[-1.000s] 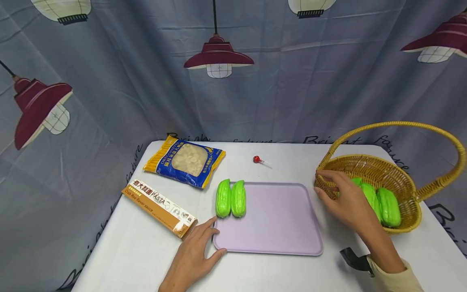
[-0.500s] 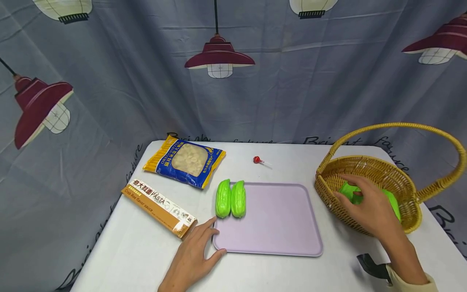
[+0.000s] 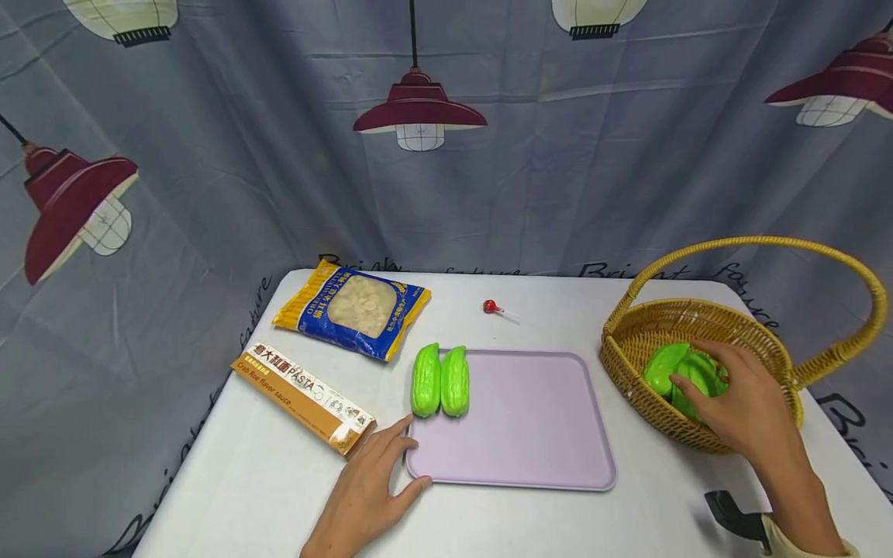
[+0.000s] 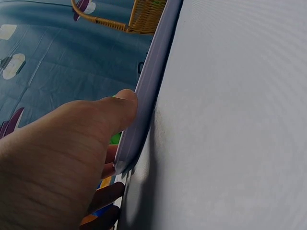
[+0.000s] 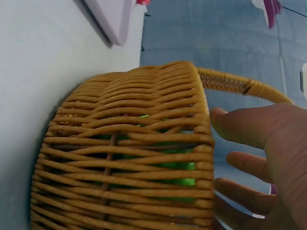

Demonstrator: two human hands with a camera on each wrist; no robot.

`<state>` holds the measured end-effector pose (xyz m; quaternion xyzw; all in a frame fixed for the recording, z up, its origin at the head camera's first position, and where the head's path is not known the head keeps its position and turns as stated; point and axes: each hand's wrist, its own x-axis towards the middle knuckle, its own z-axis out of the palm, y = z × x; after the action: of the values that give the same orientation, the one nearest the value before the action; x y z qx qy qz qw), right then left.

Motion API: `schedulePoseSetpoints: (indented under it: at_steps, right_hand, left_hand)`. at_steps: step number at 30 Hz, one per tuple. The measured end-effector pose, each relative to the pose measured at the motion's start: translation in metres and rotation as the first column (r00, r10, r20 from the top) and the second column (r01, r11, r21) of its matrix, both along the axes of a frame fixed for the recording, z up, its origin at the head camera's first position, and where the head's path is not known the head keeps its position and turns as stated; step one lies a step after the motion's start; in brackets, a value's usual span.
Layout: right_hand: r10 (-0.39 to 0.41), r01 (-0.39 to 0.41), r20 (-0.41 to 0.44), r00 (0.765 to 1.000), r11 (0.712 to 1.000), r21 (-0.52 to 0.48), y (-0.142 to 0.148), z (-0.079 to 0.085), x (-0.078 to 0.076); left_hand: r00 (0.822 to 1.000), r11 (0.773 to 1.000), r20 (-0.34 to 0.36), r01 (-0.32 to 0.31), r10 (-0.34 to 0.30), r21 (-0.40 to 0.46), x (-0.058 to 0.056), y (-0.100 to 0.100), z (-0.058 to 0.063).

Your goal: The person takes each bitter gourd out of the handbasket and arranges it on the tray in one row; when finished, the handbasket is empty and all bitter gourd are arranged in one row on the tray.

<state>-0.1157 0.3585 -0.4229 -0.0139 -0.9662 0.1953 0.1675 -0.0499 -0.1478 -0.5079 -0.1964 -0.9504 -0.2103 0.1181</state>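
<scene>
My left hand (image 3: pixel 373 484) rests at the near left corner of a lilac tray (image 3: pixel 523 418), thumb at the front edge and fingers along the left side. In the left wrist view the thumb (image 4: pixel 125 103) lies against the tray's rim. Two glossy green, ridged, oblong fruits (image 3: pixel 426 380) lie side by side at the tray's left end. Over the wicker basket (image 3: pixel 635 395), my right hand (image 3: pixel 749 395) reaches in with thumb and fingers spread around more such green fruits (image 3: pixel 666 368), which it partly hides. No fruit shows between its fingers in the right wrist view.
A blue and yellow food bag (image 3: pixel 356 308) lies at the back left, with a pasta box (image 3: pixel 307 397) in front of it. Behind the tray is a red lollipop (image 3: pixel 491 307). The basket's tall handle (image 3: pixel 760 240) arches above it. A grey printed curtain (image 3: pixel 523 194) hangs behind the table.
My right hand has moved right, from the basket's left rim to over the fruits. The fruits in the basket appear shifted and turned. The left hand has stayed at the tray corner.
</scene>
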Motion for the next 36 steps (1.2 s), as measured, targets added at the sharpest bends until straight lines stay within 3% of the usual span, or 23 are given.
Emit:
schedulePoseSetpoints:
  at_steps: [5, 13, 26, 36]
  right_hand:
    - [-0.04, 0.039, 0.075, 0.996, 0.999, 0.023, 0.004, -0.004, -0.001]
    - [-0.032, 0.032, 0.122, 0.992, 0.999, 0.005, 0.009, -0.012, -0.003]
    - [-0.071, 0.073, 0.221, 0.973, 0.997, -0.003, 0.012, -0.004, -0.003]
    - [-0.05, 0.056, 0.118, 0.992, 0.997, -0.049, 0.005, 0.01, 0.002]
  left_hand:
    - [1.0, 1.0, 0.012, 0.0, -0.001, 0.01, 0.0, 0.0, 0.0]
    - [0.999, 1.0, 0.041, 0.002, -0.002, 0.011, 0.0, -0.002, -0.003]
    - [1.0, 1.0, 0.028, 0.003, -0.003, 0.006, 0.0, -0.003, -0.003]
    - [1.0, 1.0, 0.032, -0.001, 0.001, 0.005, 0.0, -0.002, -0.003]
